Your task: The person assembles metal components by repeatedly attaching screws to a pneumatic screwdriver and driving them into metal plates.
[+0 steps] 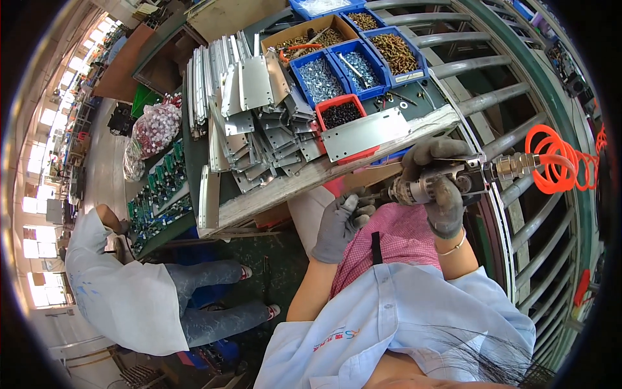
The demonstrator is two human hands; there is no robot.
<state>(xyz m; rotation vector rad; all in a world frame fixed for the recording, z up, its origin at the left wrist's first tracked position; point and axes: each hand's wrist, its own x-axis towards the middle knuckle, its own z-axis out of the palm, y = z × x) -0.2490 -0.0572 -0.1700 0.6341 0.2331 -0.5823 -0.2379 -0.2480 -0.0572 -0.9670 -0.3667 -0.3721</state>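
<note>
My right hand point(446, 206), in a grey work glove, is wrapped round a metal air screwdriver point(414, 190), which lies sideways and points left. An orange coiled air hose point(551, 159) joins its back end. At the tool's front, my left hand point(338, 228), also gloved, has its fingers curled together by the thin bit point(372, 196); what they pinch is hidden. Just beyond the tool, a flat silver metal plate with small holes point(366, 134) rests across a red bin point(341, 114) of dark screws at the bench edge.
Stacked metal brackets point(256, 84) cover the bench's left part. Blue bins point(319, 78) and a cardboard box point(304, 35) hold small hardware. A roller conveyor point(492, 97) runs along the right. Green circuit boards point(159, 185) lie at left, where another person point(129, 285) bends over.
</note>
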